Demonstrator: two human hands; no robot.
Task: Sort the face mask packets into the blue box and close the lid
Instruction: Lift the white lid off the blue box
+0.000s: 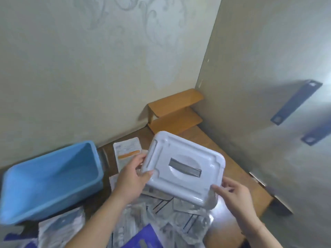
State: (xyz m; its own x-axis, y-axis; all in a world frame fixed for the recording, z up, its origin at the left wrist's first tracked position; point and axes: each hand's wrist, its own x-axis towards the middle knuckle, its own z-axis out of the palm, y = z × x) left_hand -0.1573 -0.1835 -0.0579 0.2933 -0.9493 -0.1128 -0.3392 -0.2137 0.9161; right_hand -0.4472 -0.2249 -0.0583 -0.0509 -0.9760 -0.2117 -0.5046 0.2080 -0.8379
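The blue box (48,178) stands open and looks empty on the left of the table. A white lid (182,169) with a grey handle in its middle is held tilted above the table. My left hand (132,178) grips the lid's left edge, thumb on top. My right hand (232,192) holds its near right corner with the fingertips. Several silvery face mask packets (161,222) lie in a heap below the lid and near me. A white and orange packet (127,151) lies flat behind the lid, by the wall.
A small two-step wooden shelf (175,110) stands in the far corner. Patterned wall behind, a plain panel with dark brackets (295,102) on the right. More packets (60,228) lie in front of the blue box. The brown table (236,169) ends at the right.
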